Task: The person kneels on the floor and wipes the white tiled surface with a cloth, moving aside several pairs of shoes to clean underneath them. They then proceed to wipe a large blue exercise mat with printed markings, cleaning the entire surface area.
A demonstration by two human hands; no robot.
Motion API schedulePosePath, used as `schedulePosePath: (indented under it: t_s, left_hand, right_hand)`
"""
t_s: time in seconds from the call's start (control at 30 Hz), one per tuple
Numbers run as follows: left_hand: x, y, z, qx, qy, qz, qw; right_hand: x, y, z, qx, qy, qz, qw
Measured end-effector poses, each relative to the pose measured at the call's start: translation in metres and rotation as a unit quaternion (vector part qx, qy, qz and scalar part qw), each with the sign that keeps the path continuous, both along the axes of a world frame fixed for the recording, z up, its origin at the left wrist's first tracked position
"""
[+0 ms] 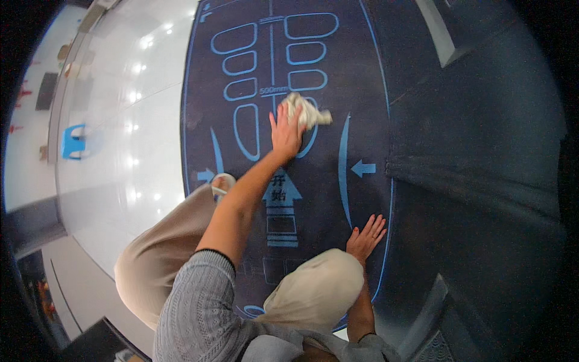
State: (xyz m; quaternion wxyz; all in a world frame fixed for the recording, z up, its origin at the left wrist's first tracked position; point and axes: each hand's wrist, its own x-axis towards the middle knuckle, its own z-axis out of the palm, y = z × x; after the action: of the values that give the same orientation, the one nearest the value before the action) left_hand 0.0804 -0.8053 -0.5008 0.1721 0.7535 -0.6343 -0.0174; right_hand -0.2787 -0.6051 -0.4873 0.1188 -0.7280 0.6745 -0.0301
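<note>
A crumpled cream cloth lies on a dark mat printed with light-blue outlines and arrows. My left hand reaches forward across the mat and presses on the cloth, part of which bunches out to the right of the fingers. Lower right, my right hand rests flat on the mat near its right border line, fingers stretched out and nothing in it. What the left palm covers is hidden.
I kneel or crouch with beige trouser legs over the mat; a foot in a light shoe is at its left edge. A shiny white floor lies left, with a blue stool. Dark surfaces with a pale-edged strip stand right.
</note>
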Motion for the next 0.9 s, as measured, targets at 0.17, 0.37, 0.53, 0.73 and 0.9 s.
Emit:
schedulePosePath:
  t_s: [0.17, 0.37, 0.53, 0.73, 0.9]
  left_hand:
    - [0.003, -0.178, -0.012, -0.05, 0.014, -0.02, 0.998]
    - [-0.108, -0.122, -0.011, -0.046, 0.025, -0.45, 0.891]
    - [-0.043, -0.028, 0.001, 0.042, 0.083, -0.671, 0.736]
    - [0.045, -0.202, 0.065, 0.085, -0.215, -0.433, 0.871]
    - [0.04, -0.278, 0.047, 0.034, -0.006, -0.345, 0.938]
  right_hand:
    - [0.007, -0.006, 0.006, 0.01, -0.033, -0.013, 0.999]
    - [-0.001, -0.001, 0.002, 0.003, -0.016, -0.028, 0.999]
    - [0.004, -0.001, 0.002, -0.001, -0.033, -0.026, 0.999]
    - [0.012, -0.014, 0.014, 0.055, -0.007, -0.054, 0.997]
    - [0.05, -0.037, 0.136, 0.208, -0.096, -0.104, 0.968]
